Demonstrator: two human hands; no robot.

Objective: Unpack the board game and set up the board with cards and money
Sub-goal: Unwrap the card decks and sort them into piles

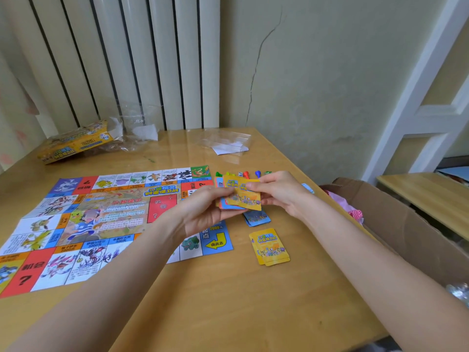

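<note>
- Table [228, 301] — pale wood with a glossy top, pushed into a corner against a ribbed white panel and a cracked wall.
- Board [83, 224] — a thin printed sheet lying flat on the table's left half, ringed with colourful creature squares, red squares with question marks, and a blue corner square with a yellow arrow; its middle shows a cartoon boy and Chinese text.
- Cardboard box [406, 224] — open, standing just off the table's right edge, with pink things inside.
- Game box [76, 143] — yellow, in crinkled clear wrap, at the far left of the table, well apart from the board.
- Clear bags [228, 143] — flat at the far edge, with white paper in them.
- Left hand [208, 212] — fingers curled round a fanned deck [243, 196] of yellow-backed cards, held above the board's right edge.
- Right hand [276, 191] — thumb and fingers pinching the deck's top card at its right side.
- Yellow pile [270, 247] — cards face down on the table, right of the blue corner square.
- Blue pile [256, 217] — smaller, lying just under the hands.
- Pawns [245, 174] — green, red and blue, with a die, in a row behind the hands.
</note>
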